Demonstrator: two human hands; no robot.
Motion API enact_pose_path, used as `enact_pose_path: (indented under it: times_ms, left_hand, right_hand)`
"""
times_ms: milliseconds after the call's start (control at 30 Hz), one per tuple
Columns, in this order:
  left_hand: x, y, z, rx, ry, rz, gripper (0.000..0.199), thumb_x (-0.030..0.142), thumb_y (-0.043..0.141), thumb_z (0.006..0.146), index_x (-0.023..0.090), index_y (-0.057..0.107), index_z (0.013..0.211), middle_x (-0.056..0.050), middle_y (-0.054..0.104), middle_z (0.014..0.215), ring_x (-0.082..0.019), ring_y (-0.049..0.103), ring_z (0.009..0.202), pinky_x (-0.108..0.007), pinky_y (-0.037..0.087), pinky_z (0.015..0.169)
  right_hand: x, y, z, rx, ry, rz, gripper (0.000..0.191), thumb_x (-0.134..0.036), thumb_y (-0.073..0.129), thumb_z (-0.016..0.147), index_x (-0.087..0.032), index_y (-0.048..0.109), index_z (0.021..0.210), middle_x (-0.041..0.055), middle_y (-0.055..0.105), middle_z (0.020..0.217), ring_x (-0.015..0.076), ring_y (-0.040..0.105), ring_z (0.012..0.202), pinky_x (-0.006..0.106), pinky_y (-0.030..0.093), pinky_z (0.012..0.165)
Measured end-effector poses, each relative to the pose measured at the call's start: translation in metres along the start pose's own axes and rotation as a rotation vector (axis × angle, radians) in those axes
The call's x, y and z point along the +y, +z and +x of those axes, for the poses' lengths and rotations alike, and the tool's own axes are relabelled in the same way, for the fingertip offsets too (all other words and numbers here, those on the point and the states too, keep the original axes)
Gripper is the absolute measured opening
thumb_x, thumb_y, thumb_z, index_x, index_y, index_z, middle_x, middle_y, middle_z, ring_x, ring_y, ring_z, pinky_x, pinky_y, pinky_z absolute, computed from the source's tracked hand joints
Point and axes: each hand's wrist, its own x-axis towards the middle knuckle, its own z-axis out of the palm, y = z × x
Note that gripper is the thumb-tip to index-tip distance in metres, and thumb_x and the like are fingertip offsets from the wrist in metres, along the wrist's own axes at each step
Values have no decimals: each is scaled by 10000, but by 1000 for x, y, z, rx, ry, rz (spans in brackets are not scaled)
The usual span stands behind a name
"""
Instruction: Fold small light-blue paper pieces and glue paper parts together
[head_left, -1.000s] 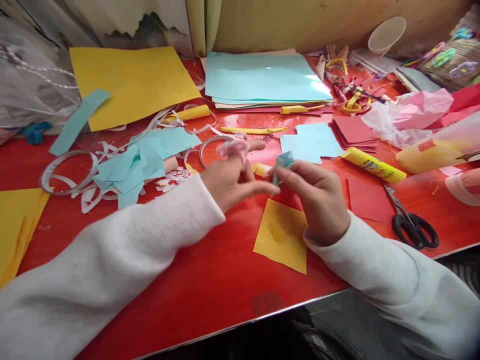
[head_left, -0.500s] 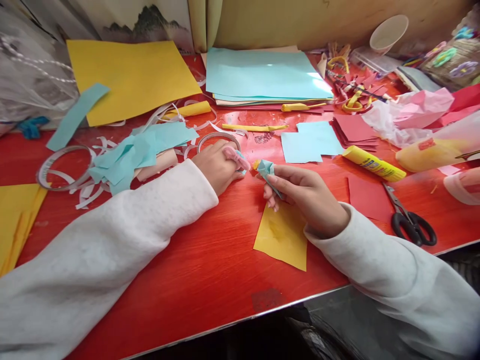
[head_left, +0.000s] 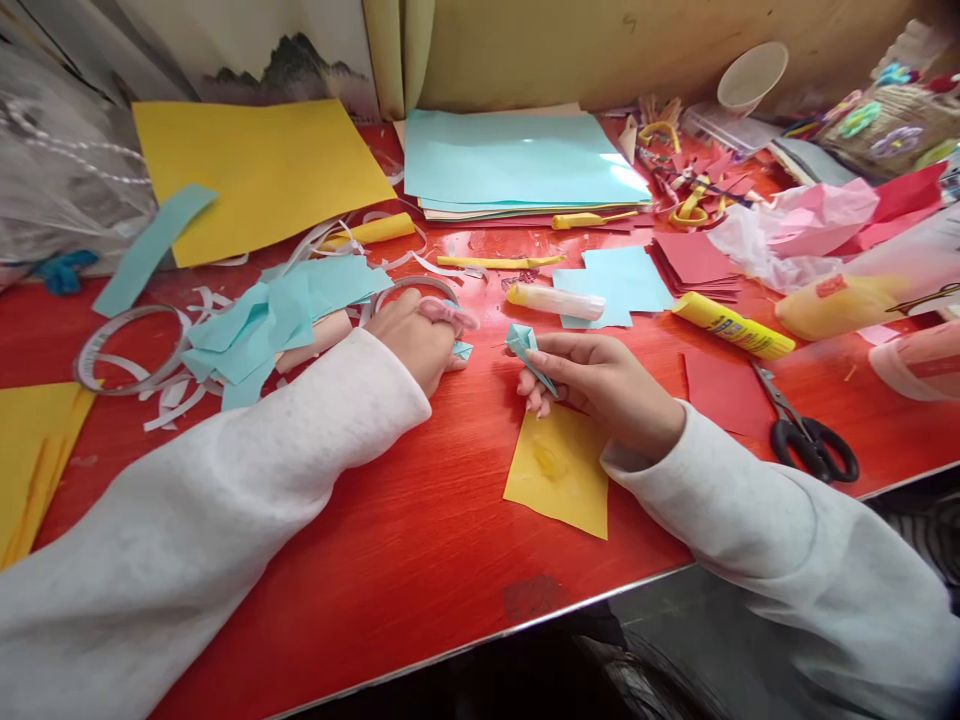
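My right hand point(head_left: 592, 385) pinches a small folded light-blue paper point(head_left: 520, 340) between thumb and fingers, above the red table. Below it lies a yellow paper square point(head_left: 559, 480) with a glossy smear on it. My left hand point(head_left: 405, 340) is closed with its knuckles up, beside a tape roll point(head_left: 381, 298). A pink looped thing point(head_left: 450, 314) lies over its fingers, and a folded blue paper tip point(head_left: 462, 351) shows below them. What the fingers grip is hidden. A translucent tube with a yellow end point(head_left: 555, 301) lies beyond my right hand.
Scissors point(head_left: 814, 440), red paper point(head_left: 720, 392) and a yellow glue stick point(head_left: 733, 325) lie at right. Blue scraps point(head_left: 277, 315) and another tape roll point(head_left: 135, 345) are at left. Large yellow point(head_left: 255, 180) and blue sheets point(head_left: 517, 155) lie at the back, a paper cup point(head_left: 752, 80) behind.
The yellow-ended tube now lies on the table; before, only a yellow tip showed beside the blue paper in my right hand. My left hand has shifted slightly left. The view has shifted a little.
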Motion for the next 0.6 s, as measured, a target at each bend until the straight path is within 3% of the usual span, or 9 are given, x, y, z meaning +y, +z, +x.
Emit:
enact_pose_path:
  times_ms: [100,300,500,600]
  left_hand:
    - [-2,-3,1,-37,-9,43,303,395,539,793,123,591,916,-99,598,1000,-283,509,956,-392,407,796]
    - [0,-6,6,-46,-32,33,259,403,596,759,146,565,752,-63,568,779,-264,497,956,-340,379,750]
    - [17,-23,4,-46,-106,-250,148,290,586,786,148,568,820,0,589,711,-156,563,726,-281,398,688]
    - [13,-18,1,22,-41,-373,136,275,549,817,154,572,875,24,618,708,-107,577,670,-230,418,658]
  right_hand:
    - [-1,1,0,-4,-1,6,147,-275,630,774,-136,595,807,15,629,665,68,588,523,162,484,505]
    - [-2,0,-1,-8,16,1,162,-281,632,772,-131,572,774,-1,593,630,51,553,491,150,451,473]
    - [-3,-1,-2,-7,21,-7,176,-277,617,781,-124,546,732,-19,546,597,23,487,444,137,384,418]
    - [-3,0,-2,-4,18,-19,182,-291,628,766,-131,547,734,-25,527,581,23,457,427,146,340,385]
